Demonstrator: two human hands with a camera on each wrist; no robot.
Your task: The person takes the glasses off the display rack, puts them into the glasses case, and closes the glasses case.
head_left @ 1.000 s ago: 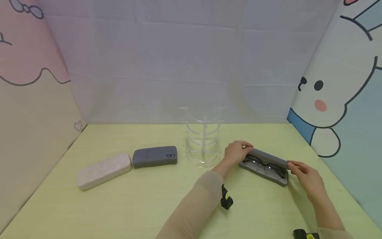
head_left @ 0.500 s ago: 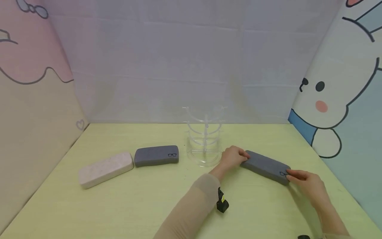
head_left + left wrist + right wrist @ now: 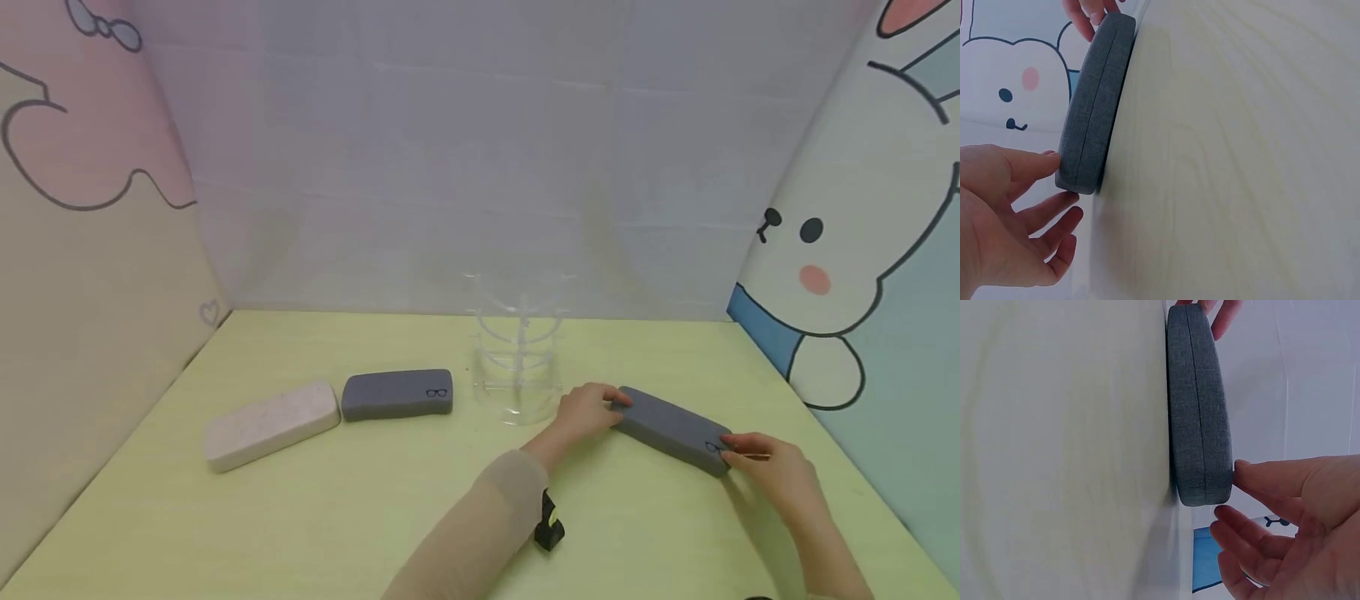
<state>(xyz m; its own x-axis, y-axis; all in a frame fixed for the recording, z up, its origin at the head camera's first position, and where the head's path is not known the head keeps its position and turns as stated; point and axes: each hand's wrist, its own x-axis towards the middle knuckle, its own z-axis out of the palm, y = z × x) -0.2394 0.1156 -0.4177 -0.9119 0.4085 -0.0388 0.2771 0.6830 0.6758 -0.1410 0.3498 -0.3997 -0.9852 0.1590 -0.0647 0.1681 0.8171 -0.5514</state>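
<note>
A closed grey glasses case (image 3: pixel 672 430) lies flat and slantwise on the right part of the yellow-green tabletop (image 3: pixel 375 508), just beside the clear acrylic display stand (image 3: pixel 519 358). The left hand (image 3: pixel 585 412) touches the case's far-left end and the right hand (image 3: pixel 772 468) its near-right end; the wrist views show each grip loose, a thumb tip resting on the end face while the other fingers stay relaxed and a little spread, clasping nothing. Well apart on the left lie a second grey case (image 3: pixel 397 394) and, beside it, a cream case (image 3: pixel 272 425)
</note>
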